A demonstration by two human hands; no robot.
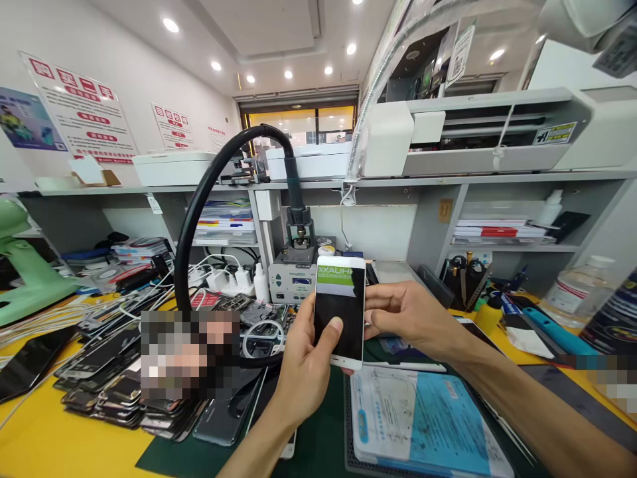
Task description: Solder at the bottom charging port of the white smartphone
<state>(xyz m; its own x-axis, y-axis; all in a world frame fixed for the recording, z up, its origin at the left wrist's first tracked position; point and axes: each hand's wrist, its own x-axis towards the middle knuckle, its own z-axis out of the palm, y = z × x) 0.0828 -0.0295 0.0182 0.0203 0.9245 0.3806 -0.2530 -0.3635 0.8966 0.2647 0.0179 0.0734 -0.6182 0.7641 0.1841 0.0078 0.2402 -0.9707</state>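
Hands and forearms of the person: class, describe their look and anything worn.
The left hand and right hand are ungloved, with no rings showing. The left forearm and right forearm are bare, with no sleeve, watch or bracelet in view.

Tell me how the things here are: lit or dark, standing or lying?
White-framed rectangular phone: held, screen mostly dark.
Round white ceiling lights: lit.
Black rectangular phone, far left: lying flat, screen dark.
Blue-and-white printed rectangular pack: lying flat.
Clear plastic bottle: standing.
Thick black hose: arched.
Grey box-shaped machine: standing, power unclear.
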